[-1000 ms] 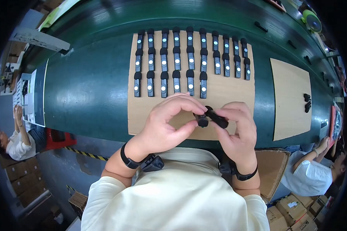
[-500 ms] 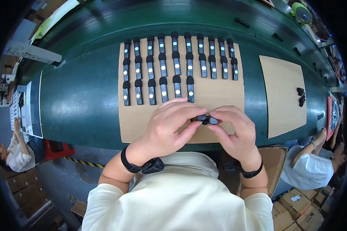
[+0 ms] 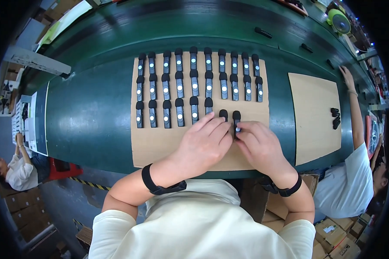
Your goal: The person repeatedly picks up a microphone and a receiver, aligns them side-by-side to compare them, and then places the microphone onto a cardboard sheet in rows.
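Note:
Small black clip-on microphones with foam tips and pale round dots lie in rows on a cardboard sheet (image 3: 160,144); one of them (image 3: 180,112) is in the nearest row. With its fingers closed, my left hand (image 3: 205,142) holds a microphone (image 3: 223,113) by its lower end, just right of that row. Beside it, my right hand (image 3: 263,146) pinches another microphone (image 3: 236,115) between thumb and fingers. Both foam tips point away from me. My left fingers hide the lower part of the row's rightmost microphone (image 3: 208,102).
A second cardboard sheet (image 3: 315,116) on the right carries a few black pieces (image 3: 336,118). More black microphones (image 3: 263,32) are scattered on the far green surface. A co-worker's arm (image 3: 354,108) reaches across at the right. Another person (image 3: 19,168) sits far left.
The pieces held together between my hands are now two separate microphones, one in each hand, lowered to the sheet beside the nearest row. The co-worker at right has stretched an arm forward.

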The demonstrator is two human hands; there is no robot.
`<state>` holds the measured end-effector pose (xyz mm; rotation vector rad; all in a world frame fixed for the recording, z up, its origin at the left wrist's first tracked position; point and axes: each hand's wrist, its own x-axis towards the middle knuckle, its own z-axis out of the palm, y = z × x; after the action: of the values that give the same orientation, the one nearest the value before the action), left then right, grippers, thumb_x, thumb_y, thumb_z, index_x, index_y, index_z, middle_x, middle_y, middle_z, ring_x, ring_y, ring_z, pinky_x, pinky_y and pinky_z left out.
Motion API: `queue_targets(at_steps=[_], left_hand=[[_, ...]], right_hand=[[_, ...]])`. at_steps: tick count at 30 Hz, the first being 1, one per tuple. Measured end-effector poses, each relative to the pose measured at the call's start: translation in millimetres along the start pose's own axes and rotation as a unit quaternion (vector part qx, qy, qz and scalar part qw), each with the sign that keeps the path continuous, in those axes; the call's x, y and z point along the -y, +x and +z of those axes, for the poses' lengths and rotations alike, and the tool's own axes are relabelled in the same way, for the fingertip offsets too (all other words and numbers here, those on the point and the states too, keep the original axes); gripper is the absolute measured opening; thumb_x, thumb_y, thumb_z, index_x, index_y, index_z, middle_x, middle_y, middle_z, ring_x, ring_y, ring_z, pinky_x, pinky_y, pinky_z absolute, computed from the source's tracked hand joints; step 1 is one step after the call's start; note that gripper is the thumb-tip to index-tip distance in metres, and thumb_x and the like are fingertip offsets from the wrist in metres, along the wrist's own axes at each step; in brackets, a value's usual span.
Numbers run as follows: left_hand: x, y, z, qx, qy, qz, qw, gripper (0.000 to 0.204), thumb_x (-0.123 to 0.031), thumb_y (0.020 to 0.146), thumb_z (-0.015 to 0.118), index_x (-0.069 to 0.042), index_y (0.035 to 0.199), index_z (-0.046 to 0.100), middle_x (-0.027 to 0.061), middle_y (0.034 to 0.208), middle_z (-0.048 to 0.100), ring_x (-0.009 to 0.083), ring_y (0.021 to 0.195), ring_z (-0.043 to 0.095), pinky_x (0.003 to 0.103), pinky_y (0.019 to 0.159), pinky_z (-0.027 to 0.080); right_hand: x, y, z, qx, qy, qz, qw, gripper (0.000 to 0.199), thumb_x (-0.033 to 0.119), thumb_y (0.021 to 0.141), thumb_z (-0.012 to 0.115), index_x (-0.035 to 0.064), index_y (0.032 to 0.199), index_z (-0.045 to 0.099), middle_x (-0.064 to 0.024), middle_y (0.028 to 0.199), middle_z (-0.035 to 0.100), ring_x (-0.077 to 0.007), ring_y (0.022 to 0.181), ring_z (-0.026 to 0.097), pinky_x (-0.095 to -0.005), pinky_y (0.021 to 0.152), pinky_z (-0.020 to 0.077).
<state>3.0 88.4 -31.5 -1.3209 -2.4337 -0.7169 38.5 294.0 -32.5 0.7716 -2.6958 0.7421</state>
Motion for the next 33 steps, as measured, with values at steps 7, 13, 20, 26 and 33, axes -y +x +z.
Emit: queue_targets(at_steps=[7, 13, 20, 26, 33], left_hand=[[2.5, 4.5, 4.5, 0.031, 0.037, -0.001, 0.999, 0.019, -0.01, 0.071, 0.06, -0.001, 0.088, 0.061, 0.0141, 0.1, 0.06, 0.0279, 0.105, 0.057, 0.041, 0.1, 0.044], [3.5, 13.5, 11.1, 0.019, 0.045, -0.039, 0.998, 0.02, -0.009, 0.071, 0.06, -0.001, 0.09, 0.061, 0.0151, 0.105, 0.06, 0.0292, 0.104, 0.058, 0.043, 0.097, 0.046], [5.9, 11.1, 3.5, 0.005, 0.024, -0.061, 0.998, 0.024, -0.006, 0.071, 0.066, -0.004, 0.095, 0.062, 0.0146, 0.111, 0.06, 0.0304, 0.106, 0.058, 0.046, 0.098, 0.045], [9.4, 15.0, -20.9, -0.015, -0.108, -0.101, 0.989, 0.026, -0.006, 0.07, 0.075, -0.007, 0.094, 0.066, 0.0136, 0.117, 0.06, 0.0319, 0.107, 0.058, 0.049, 0.101, 0.043], [21.7, 26.4, -30.1, -0.065, -0.094, -0.125, 0.986, 0.026, -0.005, 0.069, 0.076, -0.007, 0.093, 0.067, 0.0144, 0.119, 0.06, 0.0341, 0.107, 0.058, 0.048, 0.1, 0.043]], right_hand=[[-10.3, 6.8, 3.1, 0.02, -0.028, -0.019, 0.999, 0.025, 0.005, 0.073, 0.069, 0.004, 0.096, 0.061, -0.0103, 0.107, 0.061, -0.0277, 0.091, 0.063, -0.0357, 0.073, 0.0532], [-17.5, 12.9, 3.2, 0.018, -0.014, -0.002, 1.0, 0.028, 0.001, 0.073, 0.072, 0.0045, 0.099, 0.062, -0.0118, 0.109, 0.061, -0.0302, 0.09, 0.063, -0.0365, 0.075, 0.0537], [-56.6, 42.4, -41.5, -0.018, 0.049, 0.037, 0.998, 0.03, -0.001, 0.077, 0.07, 0.0036, 0.105, 0.06, -0.0128, 0.114, 0.059, -0.0267, 0.096, 0.063, -0.032, 0.08, 0.052], [-160.6, 104.1, -53.2, -0.035, 0.015, 0.107, 0.994, 0.029, 0.003, 0.082, 0.068, 0.002, 0.11, 0.06, -0.014, 0.115, 0.057, -0.0267, 0.1, 0.061, -0.0331, 0.085, 0.0504], [-239.4, 178.1, -14.9, -0.019, -0.108, 0.149, 0.983, 0.025, 0.017, 0.084, 0.069, 0.0046, 0.105, 0.064, -0.0131, 0.111, 0.059, -0.03, 0.1, 0.058, -0.0386, 0.09, 0.0476]])
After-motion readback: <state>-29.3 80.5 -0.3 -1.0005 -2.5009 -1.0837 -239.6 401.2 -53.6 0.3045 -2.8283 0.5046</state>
